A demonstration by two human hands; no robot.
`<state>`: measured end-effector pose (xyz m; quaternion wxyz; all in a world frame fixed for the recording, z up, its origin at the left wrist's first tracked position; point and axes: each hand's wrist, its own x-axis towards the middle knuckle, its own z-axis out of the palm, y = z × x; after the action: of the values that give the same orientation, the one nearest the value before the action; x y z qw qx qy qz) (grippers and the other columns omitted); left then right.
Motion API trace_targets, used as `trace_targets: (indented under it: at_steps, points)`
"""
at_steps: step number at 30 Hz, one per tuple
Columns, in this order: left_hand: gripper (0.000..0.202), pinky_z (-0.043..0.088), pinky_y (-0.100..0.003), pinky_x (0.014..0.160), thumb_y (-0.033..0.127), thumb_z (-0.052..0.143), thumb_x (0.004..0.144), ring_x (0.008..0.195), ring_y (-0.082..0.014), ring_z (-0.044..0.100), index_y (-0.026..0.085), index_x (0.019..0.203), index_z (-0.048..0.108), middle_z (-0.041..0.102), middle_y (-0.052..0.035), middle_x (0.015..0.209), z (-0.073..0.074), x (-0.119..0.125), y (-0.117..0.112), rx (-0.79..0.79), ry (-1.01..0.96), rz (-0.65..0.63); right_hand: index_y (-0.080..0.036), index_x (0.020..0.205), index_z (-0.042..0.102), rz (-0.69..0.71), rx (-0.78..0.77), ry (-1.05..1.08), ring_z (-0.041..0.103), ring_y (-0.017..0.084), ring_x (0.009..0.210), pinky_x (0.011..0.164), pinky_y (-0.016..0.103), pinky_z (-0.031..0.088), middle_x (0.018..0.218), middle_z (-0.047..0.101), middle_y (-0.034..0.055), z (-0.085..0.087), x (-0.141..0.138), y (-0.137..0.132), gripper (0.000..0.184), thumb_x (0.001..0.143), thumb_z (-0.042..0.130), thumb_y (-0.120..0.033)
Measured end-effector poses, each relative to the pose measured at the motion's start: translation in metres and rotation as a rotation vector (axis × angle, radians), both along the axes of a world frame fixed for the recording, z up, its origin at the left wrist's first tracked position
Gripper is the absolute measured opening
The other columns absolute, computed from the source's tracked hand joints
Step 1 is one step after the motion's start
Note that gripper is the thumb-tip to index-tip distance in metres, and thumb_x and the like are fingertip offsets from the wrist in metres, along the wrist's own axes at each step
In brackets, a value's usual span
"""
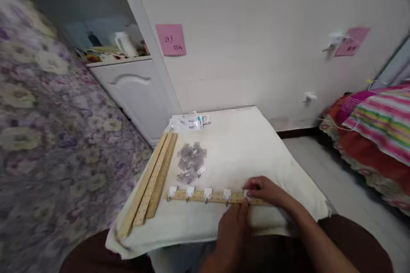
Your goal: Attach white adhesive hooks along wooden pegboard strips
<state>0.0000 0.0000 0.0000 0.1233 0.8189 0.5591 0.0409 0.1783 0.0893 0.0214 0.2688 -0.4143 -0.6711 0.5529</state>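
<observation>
A perforated wooden strip (pixel 217 197) lies crosswise near the front of the cloth-covered table, carrying a row of white-backed wall hooks (pixel 208 194) with metal ends. My right hand (pixel 264 190) pinches the rightmost white hook (pixel 247 195) from above, on the strip. From the near side, my left hand (pixel 233 224) reaches up with fingers pressed together, its tips at the lower end of that same hook. Both hands partly cover it. Beyond the strip rests a pile of clear adhesive pieces and loose hooks (pixel 192 160).
Several more perforated wooden strips (pixel 153 179) lie along the table's left side. Clear hook packaging (pixel 187 122) is at the back edge. The white cloth (pixel 243 149) hangs over the table's edges. A wall stands behind, a floral curtain (pixel 64 136) left, a bed (pixel 378 136) right.
</observation>
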Motion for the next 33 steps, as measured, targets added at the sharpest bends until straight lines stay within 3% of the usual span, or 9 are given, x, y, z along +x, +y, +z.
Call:
trace_targets:
  at_steps: [12, 20, 28, 33]
  points:
    - [0.052, 0.048, -0.035, 0.085, 0.009, 0.040, 0.084, 0.099, -0.0220, 0.056, 0.020, 0.135, 0.038, 0.060, -0.0100, 0.112, -0.001, -0.002, 0.000, 0.065, -0.055, -0.017, -0.015, 0.084, 0.068, -0.012, -0.032, -0.019, 0.051, 0.012, 0.062, 0.058, 0.023, 0.036, 0.070, 0.063, 0.0002, -0.003, -0.002, 0.000, 0.016, 0.072, 0.063, -0.024]
    - [0.052, 0.048, -0.036, 0.088, 0.010, 0.041, 0.082, 0.100, -0.0220, 0.056, 0.018, 0.134, 0.039, 0.059, -0.0104, 0.112, 0.009, -0.007, -0.001, 0.062, -0.133, -0.023, -0.016, 0.087, 0.067, 0.010, -0.006, -0.032, 0.054, 0.013, 0.067, 0.061, 0.024, 0.039, 0.075, 0.065, 0.0010, 0.003, -0.003, -0.001, 0.018, 0.075, 0.061, -0.028]
    - [0.057, 0.050, -0.037, 0.085, 0.008, 0.040, 0.081, 0.097, -0.0219, 0.056, 0.018, 0.136, 0.036, 0.059, -0.0106, 0.110, -0.003, -0.009, -0.002, 0.102, -0.162, -0.030, -0.017, 0.096, 0.066, -0.007, 0.120, -0.090, 0.057, 0.017, 0.078, 0.071, 0.027, 0.042, 0.087, 0.066, 0.0035, -0.004, 0.001, 0.002, 0.023, 0.081, 0.053, -0.029]
    - [0.058, 0.050, -0.036, 0.084, 0.008, 0.040, 0.080, 0.096, -0.0215, 0.056, 0.018, 0.136, 0.035, 0.060, -0.0100, 0.107, -0.004, -0.009, -0.002, 0.123, -0.178, -0.039, -0.017, 0.089, 0.065, 0.011, 0.069, -0.058, 0.054, 0.015, 0.071, 0.064, 0.025, 0.041, 0.079, 0.064, 0.0017, -0.001, 0.001, 0.000, 0.017, 0.078, 0.057, -0.027]
